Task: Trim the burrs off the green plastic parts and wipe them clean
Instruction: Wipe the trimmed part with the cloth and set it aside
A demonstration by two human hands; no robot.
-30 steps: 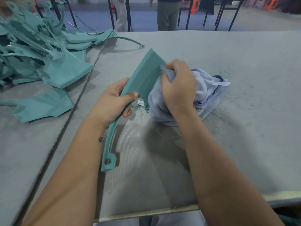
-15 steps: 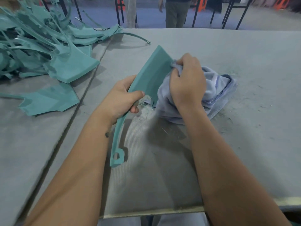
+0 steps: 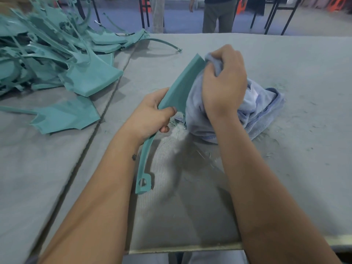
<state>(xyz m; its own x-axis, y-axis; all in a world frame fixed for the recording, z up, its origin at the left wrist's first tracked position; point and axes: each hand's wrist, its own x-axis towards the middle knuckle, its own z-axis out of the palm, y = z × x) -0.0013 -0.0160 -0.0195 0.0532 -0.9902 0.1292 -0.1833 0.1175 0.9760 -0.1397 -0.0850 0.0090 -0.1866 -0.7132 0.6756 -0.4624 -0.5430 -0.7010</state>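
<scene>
While our left hand [image 3: 152, 113] is gripping the green plastic part [image 3: 181, 86] at its waist, thumb on the near face and fingers curled behind, our right hand [image 3: 222, 82] is bunching the blue cloth [image 3: 261, 109] in a closed fist and pressing it against the part's wide upper end. We are holding the part tilted up off the grey table [image 3: 285, 58], its thin curved tail hanging toward us and ending in a tab with a hole. We are judging this as the wiping step. Thin shavings [image 3: 177, 126] are lying on the mat just beneath the cloth, so we are risking dragging them back onto the cleaned face if the cloth's loose folds sweep through them. Pressing hard near the top, well away from our grip, could flex or twist the slender tail. At the left, the pile of other green parts [image 3: 57, 54] is sitting well apart.
</scene>
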